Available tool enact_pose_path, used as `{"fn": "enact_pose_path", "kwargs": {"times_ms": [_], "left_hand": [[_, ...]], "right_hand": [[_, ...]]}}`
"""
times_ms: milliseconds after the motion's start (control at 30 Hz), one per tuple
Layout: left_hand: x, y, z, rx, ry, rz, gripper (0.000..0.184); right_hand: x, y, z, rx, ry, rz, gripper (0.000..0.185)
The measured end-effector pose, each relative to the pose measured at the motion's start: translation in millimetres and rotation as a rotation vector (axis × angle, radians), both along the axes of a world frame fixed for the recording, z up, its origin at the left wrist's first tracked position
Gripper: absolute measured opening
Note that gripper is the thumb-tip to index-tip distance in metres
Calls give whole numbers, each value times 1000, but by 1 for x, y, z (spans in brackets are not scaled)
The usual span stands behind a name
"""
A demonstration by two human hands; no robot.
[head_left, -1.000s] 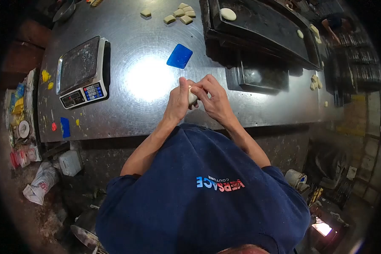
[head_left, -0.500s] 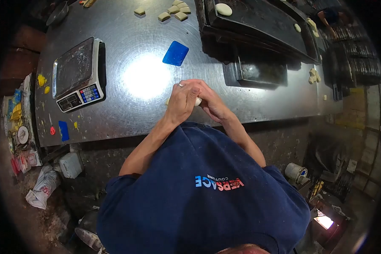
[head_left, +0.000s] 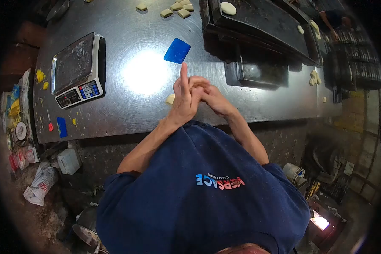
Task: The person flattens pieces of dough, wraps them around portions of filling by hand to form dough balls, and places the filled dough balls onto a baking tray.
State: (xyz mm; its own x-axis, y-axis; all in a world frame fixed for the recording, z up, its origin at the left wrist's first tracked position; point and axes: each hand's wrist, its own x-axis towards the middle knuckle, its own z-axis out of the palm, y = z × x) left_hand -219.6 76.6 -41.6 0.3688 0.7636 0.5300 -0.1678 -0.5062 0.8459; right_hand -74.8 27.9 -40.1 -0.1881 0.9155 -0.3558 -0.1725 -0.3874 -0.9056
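Note:
My left hand [head_left: 183, 100] and my right hand [head_left: 214, 99] are pressed together just above the table's near edge. One finger of the left hand points straight up toward a blue dough scraper [head_left: 177, 51] lying flat on the table. The other fingers of both hands are curled in around each other. A ball of pale dough showed between the palms a moment earlier; the fingers now hide it. A small pale dough piece [head_left: 170, 99] rests on the table beside the left hand, partly covered by it.
On the metal table [head_left: 131, 114] stand a digital scale [head_left: 74, 70] at left and dark baking trays [head_left: 262, 29] at right, one bearing a flattened dough round [head_left: 228, 8]. Several cut dough pieces [head_left: 183, 13] lie at the back. Scissors [head_left: 50, 126] and another blue scraper [head_left: 62, 127] lie front left.
The clasped hands have shifted their grip. A left-hand finger has straightened upward, the dough between the palms has gone out of sight, and the dough piece beside the left hand shows more.

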Motion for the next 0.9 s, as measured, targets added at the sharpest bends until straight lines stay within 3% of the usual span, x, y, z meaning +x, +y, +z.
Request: {"fn": "enact_pose_path", "kwargs": {"times_ms": [100,133,233,267,367,467,567,767,900], "left_hand": [[-8,0,41,-37,295,-159,70],[-6,3,37,-230,252,-338,69],[-5,-2,32,-447,274,-530,63],[-8,-3,28,-468,271,-512,60],[-21,-3,16,-571,267,-428,53],[-36,2,2,-699,238,-233,43],[-51,13,8,-861,139,-42,40],[-81,39,-17,-934,-30,273,34],[-90,48,-23,-953,-89,313,30]], "right_hand": [[-9,-10,-40,307,-582,38,39],[-10,-12,-50,374,-538,35,39],[-10,-32,-82,525,-658,-6,34],[-8,-36,-80,335,-501,-3,33],[-3,-46,-98,149,-404,-78,43],[19,-62,-129,-59,-660,14,42],[15,-79,-128,-79,-1085,37,43],[4,-69,-126,-202,-1005,-57,51],[-5,-45,-129,68,-1198,-97,53]]}}
